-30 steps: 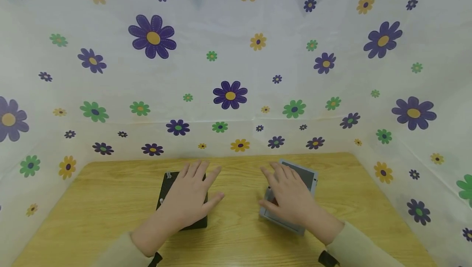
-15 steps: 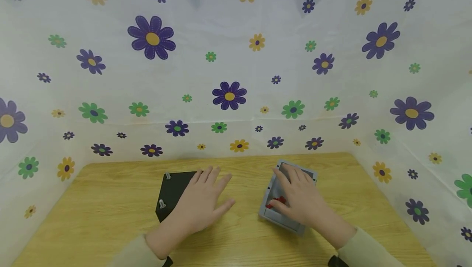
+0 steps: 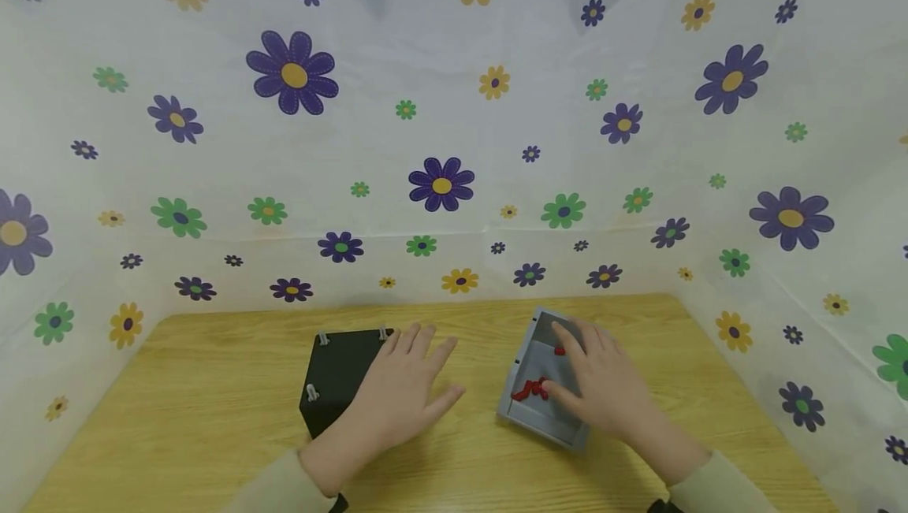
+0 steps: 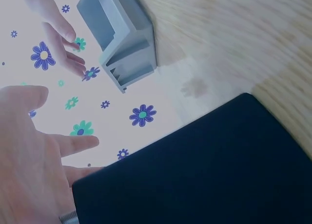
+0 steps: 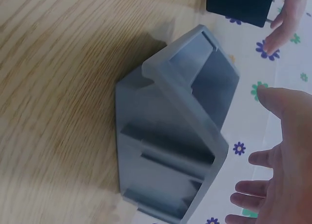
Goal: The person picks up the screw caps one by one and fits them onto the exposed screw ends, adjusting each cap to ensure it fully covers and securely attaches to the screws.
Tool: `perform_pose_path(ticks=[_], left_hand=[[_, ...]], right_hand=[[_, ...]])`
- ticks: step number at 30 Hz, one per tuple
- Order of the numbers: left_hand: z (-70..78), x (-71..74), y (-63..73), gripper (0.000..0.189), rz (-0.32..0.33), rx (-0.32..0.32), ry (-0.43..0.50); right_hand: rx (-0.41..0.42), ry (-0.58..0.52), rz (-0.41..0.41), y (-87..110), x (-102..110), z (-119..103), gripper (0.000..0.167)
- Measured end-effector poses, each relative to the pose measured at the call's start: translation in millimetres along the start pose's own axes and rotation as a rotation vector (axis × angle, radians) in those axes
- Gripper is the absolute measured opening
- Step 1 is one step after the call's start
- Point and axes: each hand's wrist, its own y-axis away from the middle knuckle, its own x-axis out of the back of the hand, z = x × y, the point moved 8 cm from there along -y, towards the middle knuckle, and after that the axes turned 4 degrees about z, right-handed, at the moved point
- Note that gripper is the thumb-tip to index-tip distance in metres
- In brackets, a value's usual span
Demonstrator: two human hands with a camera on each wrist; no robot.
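Head view: left hand (image 3: 393, 399) and right hand (image 3: 610, 383) apart, fingers loosely spread, near a black box (image 3: 340, 367) at seven o'clock and grey bin (image 3: 542, 429) at five; wood-grained table (image 3: 468, 466) beneath; flowered white cloth (image 3: 454, 123) from nine through twelve to three.

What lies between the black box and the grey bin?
In the head view, only bare wooden tabletop shows between the black box and grey bin; the left hand hides part.
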Motion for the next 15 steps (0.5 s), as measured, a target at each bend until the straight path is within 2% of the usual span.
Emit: perform_pose_path(ticks=[8, 15], left_hand=[[11.8, -2.5, -7.7, 0.065, 0.002, -0.037, 0.027], [20.6, -8.5, -15.0, 0.066, -0.009, -0.061, 0.025]], right_hand=[[-0.042, 0.009, -0.018, 7.6, 2.8, 13.0, 0.081], [-0.057, 0.012, 0.000, 13.0, 3.6, 22.0, 0.081]])
